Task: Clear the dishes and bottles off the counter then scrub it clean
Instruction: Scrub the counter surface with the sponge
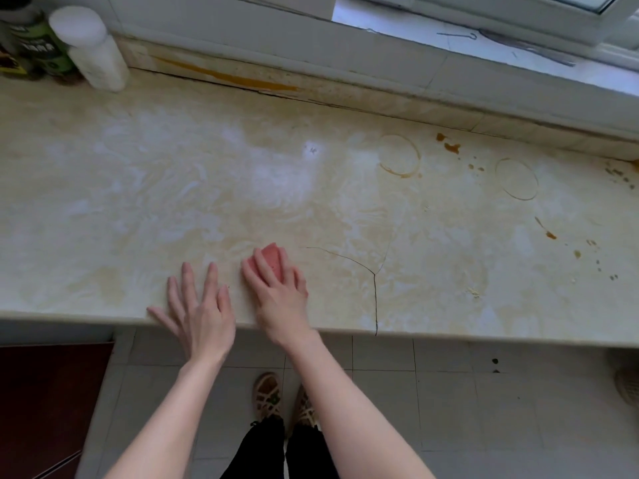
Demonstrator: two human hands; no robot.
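Counter (138, 202): pale marbled stone, whitish suds smeared from centre toward 9 o'clock. Right hand (280, 292) at 6 o'clock near the front edge, fingers curled over a pink sponge (271, 259), pressing it flat on the surface. Left hand (197, 312) just beside it, toward 7 o'clock, lying flat with fingers spread, holding nothing. Crack (375, 288) meets the front edge at 5 o'clock. Brown ring stains (401, 155) and spatter toward 2 to 3 o'clock. White bottle (93, 53) and green-labelled bottle (34, 39) stand at 10 o'clock, against the back wall
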